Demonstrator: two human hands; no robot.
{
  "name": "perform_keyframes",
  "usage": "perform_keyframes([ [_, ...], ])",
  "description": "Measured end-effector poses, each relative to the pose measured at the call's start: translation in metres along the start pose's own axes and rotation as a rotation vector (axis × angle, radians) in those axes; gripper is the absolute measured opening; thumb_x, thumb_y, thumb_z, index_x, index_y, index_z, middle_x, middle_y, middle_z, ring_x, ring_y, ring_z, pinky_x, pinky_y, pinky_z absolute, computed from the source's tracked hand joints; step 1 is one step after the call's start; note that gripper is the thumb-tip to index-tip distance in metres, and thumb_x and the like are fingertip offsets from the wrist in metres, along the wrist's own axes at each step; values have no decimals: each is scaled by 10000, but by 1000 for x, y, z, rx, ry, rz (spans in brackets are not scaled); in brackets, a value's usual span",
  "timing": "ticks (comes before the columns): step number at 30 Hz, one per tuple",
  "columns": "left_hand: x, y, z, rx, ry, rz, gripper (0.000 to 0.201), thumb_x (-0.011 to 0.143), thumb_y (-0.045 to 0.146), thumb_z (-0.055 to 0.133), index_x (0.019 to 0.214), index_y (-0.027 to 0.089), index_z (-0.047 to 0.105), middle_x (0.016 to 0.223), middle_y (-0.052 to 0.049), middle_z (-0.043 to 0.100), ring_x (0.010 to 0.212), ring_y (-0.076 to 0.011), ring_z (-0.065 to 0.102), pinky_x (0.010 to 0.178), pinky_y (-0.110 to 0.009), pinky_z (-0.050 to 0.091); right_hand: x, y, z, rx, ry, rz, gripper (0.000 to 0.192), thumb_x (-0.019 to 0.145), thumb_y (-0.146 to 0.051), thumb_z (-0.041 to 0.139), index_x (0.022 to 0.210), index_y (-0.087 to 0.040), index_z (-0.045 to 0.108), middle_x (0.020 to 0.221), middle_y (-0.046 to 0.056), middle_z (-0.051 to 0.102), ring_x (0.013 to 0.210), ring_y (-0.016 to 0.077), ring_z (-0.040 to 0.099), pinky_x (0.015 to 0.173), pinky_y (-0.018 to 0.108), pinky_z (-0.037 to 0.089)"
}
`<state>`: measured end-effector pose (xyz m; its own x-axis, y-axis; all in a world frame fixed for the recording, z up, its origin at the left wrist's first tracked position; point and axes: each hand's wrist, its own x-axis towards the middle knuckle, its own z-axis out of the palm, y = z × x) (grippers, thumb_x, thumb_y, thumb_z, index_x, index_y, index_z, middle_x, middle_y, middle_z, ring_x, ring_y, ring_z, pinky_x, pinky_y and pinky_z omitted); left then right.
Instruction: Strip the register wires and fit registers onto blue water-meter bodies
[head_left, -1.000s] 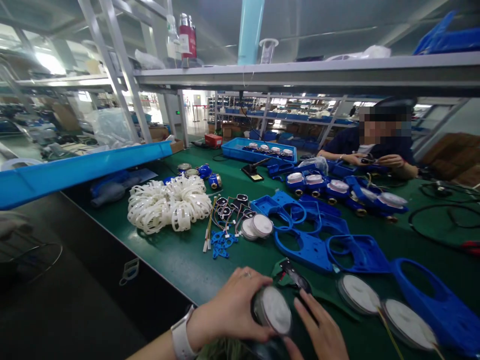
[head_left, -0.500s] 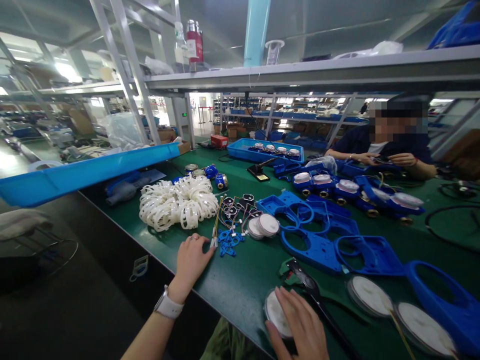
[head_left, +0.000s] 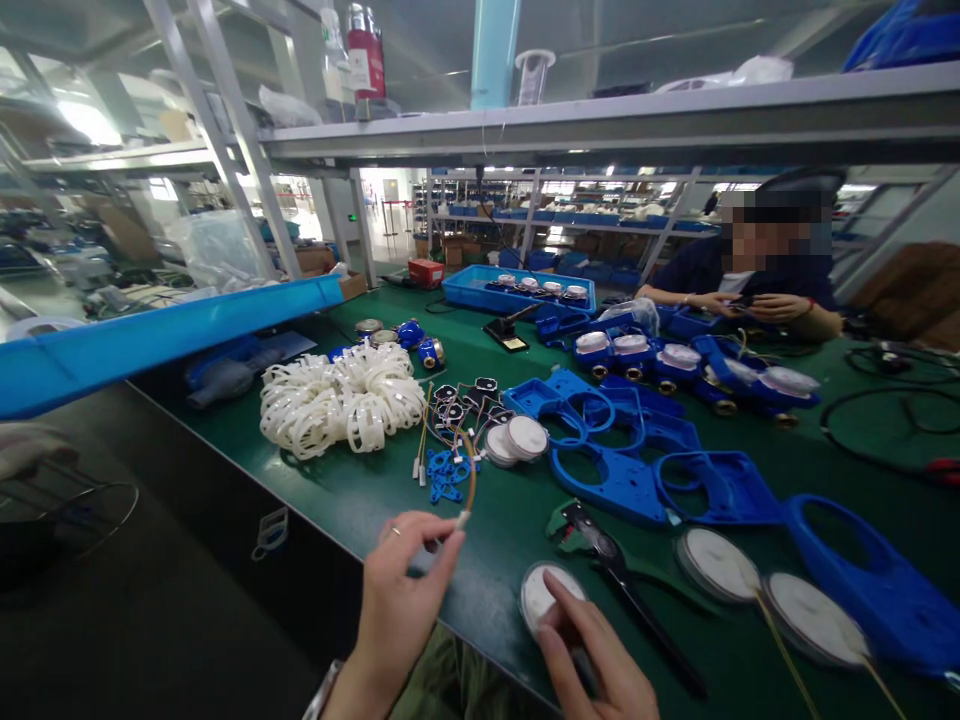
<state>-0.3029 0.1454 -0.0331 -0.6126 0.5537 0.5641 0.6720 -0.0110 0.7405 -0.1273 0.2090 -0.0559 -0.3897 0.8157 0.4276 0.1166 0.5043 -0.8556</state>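
My left hand (head_left: 412,580) is closed in a pinch on a small white connector at the end of a thin orange-brown wire cable (head_left: 472,470). The wire curves up from the fingertips, over the small blue plastic parts (head_left: 448,474). Near the bench's front edge, my right hand (head_left: 596,640) has thumb and index finger on a round white disc with a clear rim (head_left: 536,595). Its other fingers are curled and partly hidden. Just right of this disc lies a black-and-green wire stripper (head_left: 611,555). Two more white discs (head_left: 720,563) with trailing wires lie farther right.
White plastic rings (head_left: 341,400) are heaped on the left of the green bench. Blue housings (head_left: 607,475) spread across the middle, beside two stacked discs (head_left: 526,437). Blue meters (head_left: 679,357) stand in a row behind. Across the bench, another person's hands (head_left: 776,306) hold a small dark part.
My left hand has lifted a wire cable by its connector and brought it right, toward the disc. My right thumb and index finger have drawn closer together at the disc.
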Motion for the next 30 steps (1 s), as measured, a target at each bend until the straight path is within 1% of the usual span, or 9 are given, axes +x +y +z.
perform_keyframes([
  [3,-18,27,19,-2,-102,223,37,828,154,628,839,190,627,732,15,646,674,-117,588,676,-255,430,6,-5,1,204,-55,207,332,885,-383,611,1202,-284,629,830,15,627,656,119,587,585,178,494],
  [6,-30,35,31,-22,-196,289,78,845,163,611,914,200,608,779,6,661,713,-131,606,685,-277,435,13,0,-14,167,-77,256,231,832,-356,668,989,-195,720,892,77,665,694,156,634,583,189,534],
  [9,-35,26,37,50,-266,186,397,805,306,679,1169,203,558,1049,-72,653,938,-212,610,796,-358,482,16,8,-36,122,-5,286,220,818,-365,675,862,-152,705,785,74,661,626,159,636,553,193,546],
  [12,-35,14,46,145,-443,7,834,592,495,812,1284,142,507,1265,-172,543,1148,-348,513,945,-521,437,13,17,-53,124,87,410,320,765,-418,719,884,-124,677,702,72,656,572,173,630,547,225,560],
  [16,-35,16,61,65,-654,-88,815,465,522,853,1155,161,613,1316,-168,498,1241,-406,416,1030,-591,338,5,26,-57,137,121,527,395,713,-445,759,897,-107,669,734,103,673,622,203,654,575,253,570],
  [20,-36,26,67,-119,-749,-208,686,558,303,851,1174,180,574,1252,-121,551,1193,-327,478,1018,-514,384,3,25,-47,94,142,343,236,741,-359,735,775,-128,697,785,93,667,699,185,658,625,224,562],
  [24,-46,26,66,-390,-858,-223,576,759,118,676,1280,259,475,1239,-71,537,1118,-230,543,969,-412,438,4,19,-40,136,150,133,55,752,-206,715,726,-161,695,775,54,634,713,148,642,625,191,543],
  [27,-54,26,64,-625,-757,-255,607,777,164,673,1306,276,398,1257,-67,481,1159,-204,508,1007,-355,406,5,11,-41,170,151,43,25,761,-149,697,750,-171,690,742,37,594,676,131,614,581,180,520],
  [30,-57,33,59,-912,-670,-435,711,808,244,656,1356,264,203,1227,-84,471,1090,-169,541,957,-297,433,7,0,-41,168,104,-15,75,769,-112,679,793,-181,695,724,27,564,654,122,586,555,174,498],
])
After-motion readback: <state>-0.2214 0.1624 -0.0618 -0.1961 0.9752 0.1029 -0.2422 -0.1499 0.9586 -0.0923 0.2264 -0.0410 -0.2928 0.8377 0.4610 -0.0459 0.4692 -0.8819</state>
